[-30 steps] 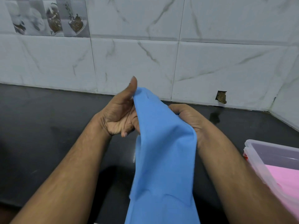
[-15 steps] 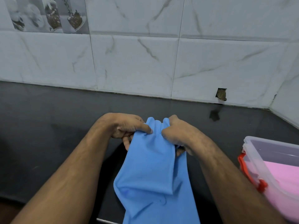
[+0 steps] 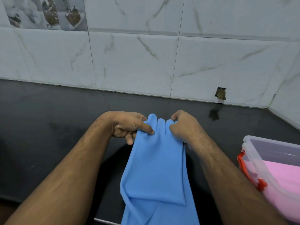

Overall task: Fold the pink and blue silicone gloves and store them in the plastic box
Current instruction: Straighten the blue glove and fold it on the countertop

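Observation:
Blue silicone gloves (image 3: 157,169) lie stretched along the black counter (image 3: 48,127), fingertips pointing toward the wall and the cuffs running off the bottom of the view. My left hand (image 3: 129,125) pinches the left edge near the glove fingers. My right hand (image 3: 181,125) pinches the right edge at the same height. A clear plastic box (image 3: 256,161) with red latches stands at the right edge. Pink gloves (image 3: 282,176) lie inside it.
A white marble-tiled wall (image 3: 146,54) backs the counter, with a small broken hole (image 3: 220,93) low on the right. The counter's front edge (image 3: 103,220) shows at the bottom, beneath the blue cuffs.
Both hands have lowered the blue gloves from an upright hold down onto the counter and pulled them out flat, with the glove fingers now showing between the hands.

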### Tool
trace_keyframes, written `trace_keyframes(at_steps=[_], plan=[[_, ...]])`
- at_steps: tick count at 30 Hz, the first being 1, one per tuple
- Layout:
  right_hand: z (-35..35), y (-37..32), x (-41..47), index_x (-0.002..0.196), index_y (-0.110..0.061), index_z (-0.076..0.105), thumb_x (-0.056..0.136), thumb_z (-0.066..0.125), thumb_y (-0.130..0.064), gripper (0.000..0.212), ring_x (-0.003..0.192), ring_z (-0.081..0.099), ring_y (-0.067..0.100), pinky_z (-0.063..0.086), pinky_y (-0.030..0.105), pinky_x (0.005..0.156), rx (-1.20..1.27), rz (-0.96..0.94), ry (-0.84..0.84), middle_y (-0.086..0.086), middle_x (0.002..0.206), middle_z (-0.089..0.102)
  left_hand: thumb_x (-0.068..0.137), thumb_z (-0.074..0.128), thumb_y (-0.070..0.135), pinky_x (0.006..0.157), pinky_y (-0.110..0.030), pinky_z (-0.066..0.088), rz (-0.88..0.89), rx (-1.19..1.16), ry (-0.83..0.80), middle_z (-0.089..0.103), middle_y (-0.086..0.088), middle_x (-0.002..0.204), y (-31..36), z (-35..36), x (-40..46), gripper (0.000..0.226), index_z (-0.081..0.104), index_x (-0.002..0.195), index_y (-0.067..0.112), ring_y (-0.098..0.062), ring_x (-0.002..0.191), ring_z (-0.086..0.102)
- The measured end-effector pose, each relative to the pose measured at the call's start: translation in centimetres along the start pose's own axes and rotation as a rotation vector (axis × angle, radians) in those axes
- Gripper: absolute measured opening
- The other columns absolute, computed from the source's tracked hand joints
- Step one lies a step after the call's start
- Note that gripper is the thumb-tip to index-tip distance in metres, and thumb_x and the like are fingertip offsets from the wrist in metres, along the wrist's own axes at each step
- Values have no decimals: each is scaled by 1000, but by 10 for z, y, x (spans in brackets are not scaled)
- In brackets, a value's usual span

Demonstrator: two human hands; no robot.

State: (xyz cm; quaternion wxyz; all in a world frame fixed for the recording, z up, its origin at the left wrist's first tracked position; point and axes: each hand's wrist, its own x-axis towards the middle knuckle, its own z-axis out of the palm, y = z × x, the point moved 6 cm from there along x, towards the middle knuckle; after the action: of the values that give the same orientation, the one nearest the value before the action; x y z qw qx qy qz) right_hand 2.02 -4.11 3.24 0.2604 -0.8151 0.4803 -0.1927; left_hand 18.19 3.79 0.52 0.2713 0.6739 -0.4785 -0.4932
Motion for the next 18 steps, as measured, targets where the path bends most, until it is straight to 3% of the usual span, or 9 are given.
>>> trace_keyframes(at_steps=[4,8,12,15,17,18], plan=[[-5,-2,1,128,-23,55,91,50,-9,41,103,63,24,56,45,92,36,-55,81,0,116,63,99,68,22,37,-23,53,-3,-35,-3,74,-21,97,0,0,0,25,72,113,1,-18,48,68],[3,2,4,123,-13,57,95,49,-9,29,102,63,27,53,35,79,-176,-47,35,5,116,65,94,65,57,40,-24,52,-21,72,111,78,-12,84,-4,-7,4,56,77,105,4,-17,51,68],[5,-3,10,125,-13,59,105,49,-29,28,115,58,28,53,43,95,-177,-113,84,5,120,65,91,53,75,44,-20,40,-66,241,313,79,-11,80,-10,-28,4,71,73,92,7,-17,52,69],[15,-5,15,127,-15,60,107,45,-40,36,120,56,28,47,46,103,-177,-155,31,4,123,65,88,61,72,54,-24,42,21,314,507,69,1,68,-4,-37,8,63,70,88,10,-14,51,59],[23,-4,19,127,-18,60,108,41,-41,35,120,56,27,40,44,106,-207,-163,-20,2,123,66,93,66,58,63,-27,51,152,301,583,69,3,82,6,-32,10,42,73,100,17,-13,70,65],[26,-5,20,127,-20,61,109,39,-40,34,120,56,26,37,43,105,-210,-168,-34,1,122,67,97,66,49,78,-32,56,211,292,560,73,3,97,10,-26,12,34,73,111,19,-15,88,70]])
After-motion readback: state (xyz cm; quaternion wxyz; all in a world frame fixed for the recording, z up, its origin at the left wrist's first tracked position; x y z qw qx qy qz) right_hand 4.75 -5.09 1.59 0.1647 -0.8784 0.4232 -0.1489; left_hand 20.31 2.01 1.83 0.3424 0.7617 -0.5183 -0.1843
